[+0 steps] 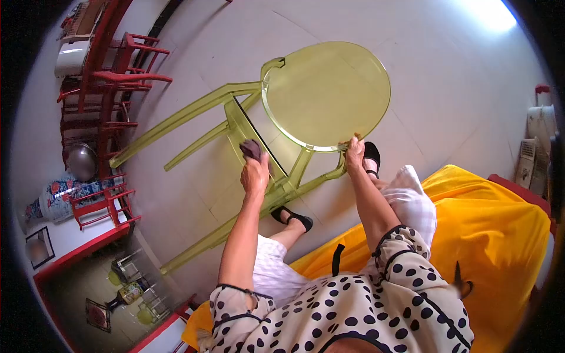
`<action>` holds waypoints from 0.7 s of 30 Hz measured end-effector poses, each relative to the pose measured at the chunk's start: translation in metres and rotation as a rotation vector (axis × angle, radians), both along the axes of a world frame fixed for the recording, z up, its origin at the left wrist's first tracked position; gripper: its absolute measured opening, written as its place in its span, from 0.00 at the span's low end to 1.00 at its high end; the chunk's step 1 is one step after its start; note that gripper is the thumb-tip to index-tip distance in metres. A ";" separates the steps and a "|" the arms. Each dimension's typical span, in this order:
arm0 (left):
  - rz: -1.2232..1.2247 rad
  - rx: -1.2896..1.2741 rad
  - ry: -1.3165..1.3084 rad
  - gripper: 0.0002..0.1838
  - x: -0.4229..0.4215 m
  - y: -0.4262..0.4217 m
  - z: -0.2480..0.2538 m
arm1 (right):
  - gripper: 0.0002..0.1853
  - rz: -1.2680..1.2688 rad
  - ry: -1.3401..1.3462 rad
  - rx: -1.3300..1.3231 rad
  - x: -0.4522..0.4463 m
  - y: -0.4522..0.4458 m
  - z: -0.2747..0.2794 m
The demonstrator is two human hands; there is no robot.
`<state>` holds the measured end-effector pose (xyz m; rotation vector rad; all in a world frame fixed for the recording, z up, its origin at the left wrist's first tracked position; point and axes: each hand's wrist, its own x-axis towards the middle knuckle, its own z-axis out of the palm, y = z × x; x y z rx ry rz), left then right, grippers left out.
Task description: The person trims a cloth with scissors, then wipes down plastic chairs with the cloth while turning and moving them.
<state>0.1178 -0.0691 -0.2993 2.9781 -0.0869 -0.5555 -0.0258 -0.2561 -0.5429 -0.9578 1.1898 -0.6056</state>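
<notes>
A see-through yellow-green plastic chair [326, 94] lies tipped over on the tiled floor, its round back toward the upper right and its legs pointing left. My left hand [255, 172] holds a dark, bunched cloth [251, 149] against the flat seat panel near the middle of the chair. At the lower edge of the round back, my right hand [355, 154] grips the frame where an arm joins it. The fingers of my right hand are wrapped round the rim and partly hidden.
Red wooden furniture [106, 88] stands along the left, with a blue and white vase [62, 199] below it. Yellow fabric [488, 235] covers a seat behind me at the right. My black shoes [301, 221] are beside the chair. White items stand at the far right.
</notes>
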 end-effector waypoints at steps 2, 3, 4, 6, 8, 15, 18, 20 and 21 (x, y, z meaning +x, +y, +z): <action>-0.143 0.085 0.093 0.33 -0.014 0.008 0.021 | 0.21 0.038 0.021 0.050 -0.003 -0.002 0.022; -0.226 0.121 0.129 0.32 -0.012 0.011 0.036 | 0.21 0.054 0.030 0.074 -0.003 -0.003 0.031; -0.312 0.155 0.164 0.30 -0.006 0.010 0.048 | 0.21 0.057 0.056 0.118 -0.002 -0.005 0.033; -0.300 0.023 0.150 0.27 0.019 0.004 0.062 | 0.21 0.061 0.055 0.072 -0.003 -0.006 0.039; -0.331 -0.181 0.054 0.25 0.043 -0.019 0.074 | 0.20 0.063 0.032 0.069 -0.004 -0.005 0.042; -0.521 -0.136 -0.239 0.27 0.130 -0.148 0.025 | 0.19 0.002 0.034 0.014 -0.002 -0.001 0.046; -0.643 0.279 -0.156 0.23 0.116 -0.151 -0.034 | 0.18 0.011 0.071 -0.039 -0.001 -0.004 0.065; -0.786 0.360 -0.290 0.17 0.095 -0.150 -0.043 | 0.18 0.010 0.097 -0.074 -0.002 -0.004 0.067; -0.802 0.372 -0.297 0.16 0.083 -0.143 -0.043 | 0.17 0.010 0.103 -0.090 -0.001 -0.003 0.067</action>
